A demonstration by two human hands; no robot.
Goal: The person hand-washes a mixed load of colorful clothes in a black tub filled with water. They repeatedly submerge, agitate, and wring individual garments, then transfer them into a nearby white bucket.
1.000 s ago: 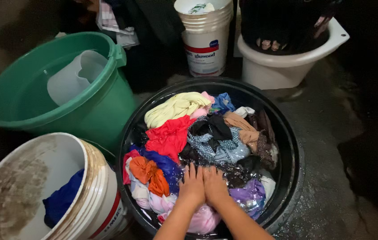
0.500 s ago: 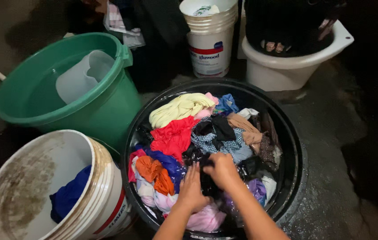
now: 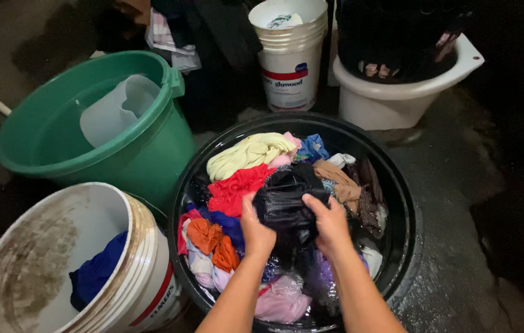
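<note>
— Black wet cloth: where do I have it?
— Bunched over the black tub [image 3: 405, 203], between my left hand [image 3: 255, 229] and right hand [image 3: 331, 223], both clenched on the dark garment [image 3: 281, 203], which runs side to side; neither hand is nearer.

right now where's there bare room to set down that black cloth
The green bucket holds only a clear jug, so most of it is free. The white bucket has one blue cloth at its right side. The wet floor right of the black tub is bare. The tub itself is crowded around both hands on the black cloth.
</note>
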